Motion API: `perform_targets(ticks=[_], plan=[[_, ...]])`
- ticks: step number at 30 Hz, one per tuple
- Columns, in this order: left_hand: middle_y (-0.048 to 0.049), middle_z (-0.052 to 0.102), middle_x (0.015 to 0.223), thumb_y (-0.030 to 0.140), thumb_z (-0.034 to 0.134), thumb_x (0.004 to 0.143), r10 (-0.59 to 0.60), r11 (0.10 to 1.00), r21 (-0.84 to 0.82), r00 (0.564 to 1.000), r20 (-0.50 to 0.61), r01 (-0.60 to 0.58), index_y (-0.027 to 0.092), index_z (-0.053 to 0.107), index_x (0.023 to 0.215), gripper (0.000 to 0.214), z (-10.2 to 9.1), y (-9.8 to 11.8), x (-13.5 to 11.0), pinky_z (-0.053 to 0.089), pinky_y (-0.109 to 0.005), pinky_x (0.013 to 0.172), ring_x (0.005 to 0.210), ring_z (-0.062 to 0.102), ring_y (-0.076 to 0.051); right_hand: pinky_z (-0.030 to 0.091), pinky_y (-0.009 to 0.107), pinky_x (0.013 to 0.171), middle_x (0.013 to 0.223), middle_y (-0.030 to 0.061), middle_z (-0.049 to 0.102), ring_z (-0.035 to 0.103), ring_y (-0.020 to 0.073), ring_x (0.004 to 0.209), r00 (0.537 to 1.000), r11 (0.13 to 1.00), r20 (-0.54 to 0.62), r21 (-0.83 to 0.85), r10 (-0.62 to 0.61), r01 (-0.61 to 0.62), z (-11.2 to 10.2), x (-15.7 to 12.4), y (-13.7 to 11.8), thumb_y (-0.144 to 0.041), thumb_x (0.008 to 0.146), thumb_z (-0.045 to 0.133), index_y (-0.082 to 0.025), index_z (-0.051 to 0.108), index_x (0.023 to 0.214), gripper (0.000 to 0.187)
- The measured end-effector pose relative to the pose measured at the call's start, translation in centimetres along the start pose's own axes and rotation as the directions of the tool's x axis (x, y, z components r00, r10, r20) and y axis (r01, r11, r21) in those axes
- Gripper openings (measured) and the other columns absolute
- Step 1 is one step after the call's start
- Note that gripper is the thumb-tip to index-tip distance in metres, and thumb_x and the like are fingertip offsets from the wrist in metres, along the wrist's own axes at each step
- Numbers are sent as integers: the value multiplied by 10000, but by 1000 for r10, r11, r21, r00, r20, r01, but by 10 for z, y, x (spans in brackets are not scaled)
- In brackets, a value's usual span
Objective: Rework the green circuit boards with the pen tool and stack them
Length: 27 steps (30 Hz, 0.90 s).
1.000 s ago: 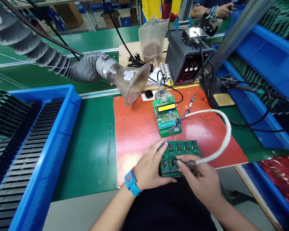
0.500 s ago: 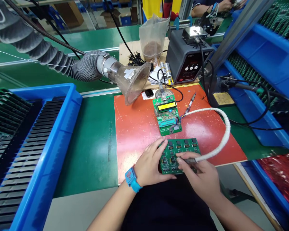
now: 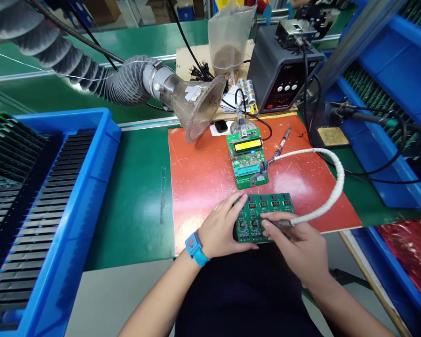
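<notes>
While the left hand [image 3: 221, 229] grips a green circuit board [image 3: 263, 217], the right hand [image 3: 298, 248] pinches a probe [image 3: 280, 223]. Orange-red mat [image 3: 203, 196], green desk [image 3: 133, 206].

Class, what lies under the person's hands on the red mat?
A green circuit board with four small displays lies under the left hand and right hand, which hide its near components.

Soldering station [image 3: 284, 75] front: "376D"; other print too small
</notes>
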<state>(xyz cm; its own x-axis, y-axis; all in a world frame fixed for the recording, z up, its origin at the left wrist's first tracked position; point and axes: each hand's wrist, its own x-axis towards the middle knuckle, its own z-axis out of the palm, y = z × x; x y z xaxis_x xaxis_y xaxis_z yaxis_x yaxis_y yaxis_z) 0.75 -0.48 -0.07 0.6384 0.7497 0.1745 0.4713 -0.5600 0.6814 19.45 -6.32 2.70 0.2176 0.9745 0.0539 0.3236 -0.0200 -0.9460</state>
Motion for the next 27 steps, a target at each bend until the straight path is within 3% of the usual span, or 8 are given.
perform_targets(ticks=[9,14,20,27], plan=[[-190,327,1512,584,785,651,11,1000,11,1000,-10,-10,216,96,1517,1166,0,0,0,409,-516,1087,1378,374,-357,628,259,589,963,33,731,706,144,615,999,989,22,148,-30,26,11,-2,-5,-212,850,683,-224,647,925,84],[-182,325,1515,576,773,671,15,1000,9,1000,-15,-15,225,88,1520,1146,0,0,-1,410,-511,1089,1378,374,-352,630,279,619,966,43,744,730,178,699,996,997,63,39,-69,66,16,-3,-1,-220,856,672,-228,669,953,98],[-176,313,1523,571,775,671,-3,1000,9,1000,-5,3,227,90,1520,1144,0,0,-2,393,-506,1103,1390,354,-350,630,274,619,923,31,758,729,173,663,993,994,69,-42,-97,100,15,1,-8,-216,855,662,-221,673,939,85],[-164,299,1532,529,761,701,-14,1000,26,1000,16,14,224,87,1519,1104,0,1,-2,381,-473,1118,1408,330,-314,614,232,617,890,38,754,736,184,778,962,954,32,-122,-272,274,19,3,-12,-170,841,661,-208,652,914,83]])
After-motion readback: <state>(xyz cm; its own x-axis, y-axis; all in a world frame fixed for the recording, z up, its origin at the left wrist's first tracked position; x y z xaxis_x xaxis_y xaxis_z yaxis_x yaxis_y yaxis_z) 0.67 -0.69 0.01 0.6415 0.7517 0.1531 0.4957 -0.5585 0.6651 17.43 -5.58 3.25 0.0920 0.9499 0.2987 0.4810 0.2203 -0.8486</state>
